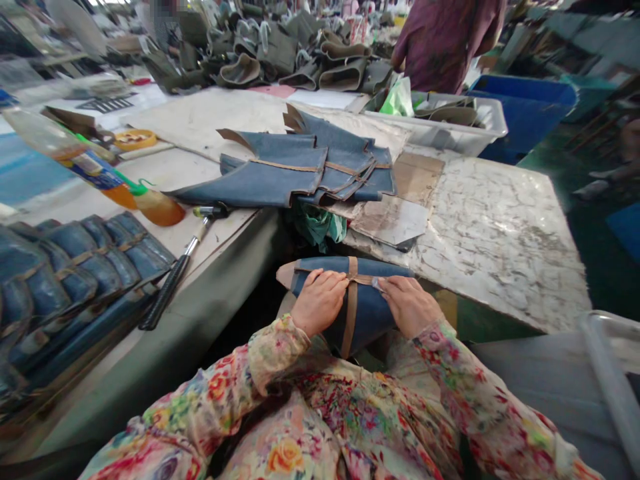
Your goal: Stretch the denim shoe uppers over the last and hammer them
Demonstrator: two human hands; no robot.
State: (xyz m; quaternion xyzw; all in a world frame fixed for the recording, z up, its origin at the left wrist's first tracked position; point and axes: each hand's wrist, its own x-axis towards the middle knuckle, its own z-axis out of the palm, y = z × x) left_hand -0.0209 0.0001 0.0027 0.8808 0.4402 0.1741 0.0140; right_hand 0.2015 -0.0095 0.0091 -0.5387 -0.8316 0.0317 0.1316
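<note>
Across the lap, just off the table edge: blue piece (375,320), pale pointed tip toward the left, one tan strap (350,327) running over it crosswise. Second, shorter tan strip (364,279) meets the strap near the top and runs right. Left hand (321,300) lies palm down on the blue piece, fingers together, tips right by the crossing. Can't tell if it grips; thumb is hidden. Right hand (409,305) is also on the piece, fingers close together at the right end of the short strip, small shiny bit at the tips. Can't tell if they clamp it. Hands are apart, strap between them. Both sleeves floral.

Ahead on the table: overlapping pile of blue panels (295,177) with tan bands, green cloth or plastic (320,223) bunched under its front edge. Worn pale board (500,233) to the right. Left side: hammer (180,267), head away, black handle near; tilted bottle (157,207) with green cap and amber contents; row of folded blue pieces (85,260). Farther back: heap of dark olive pieces (280,53), whitish tray (490,130), blue bin (525,100), person in maroon top (445,47). Grey bin (540,380) lower right, partly cut off.
</note>
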